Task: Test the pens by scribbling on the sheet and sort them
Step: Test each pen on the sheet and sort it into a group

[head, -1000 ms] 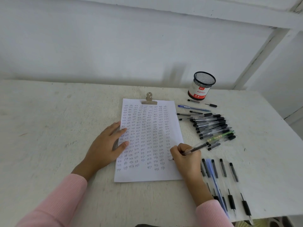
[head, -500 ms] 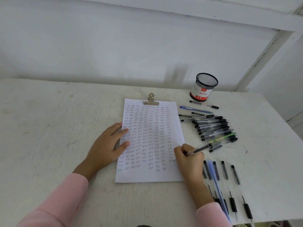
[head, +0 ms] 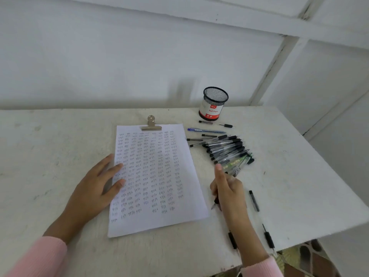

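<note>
So the pen [head: 216,202] is in the right hand [head: 229,188]. The lower fingers are curled round it and only the dark tip end pokes out below the hand. The tip sits just off the right edge of the sheet [head: 155,176], and as far as I can tell it isn't touching the paper (it's a bit blurry there). The index finger [head: 219,170] sticks out straight toward the pile of pens [head: 229,150] just beyond the hand.

Beside that hand on its outer side, and back toward the person, are a few laid-out pens [head: 254,200], each lying apart from the others. The left hand [head: 95,188] is well across from the right one, flat with its fingers spread and its fingertips on the sheet's left edge. The sheet itself is nearly full of little scribble marks.

My read is that this pen's scribble is done and we're at the sorting bit. Next it needs setting down with the laid-out pens, parallel to them and not on top of one, and then a fresh pen gets picked off the near edge of the pile. The left hand probably wants to stay pressing so the paper doesn't slide.
</note>
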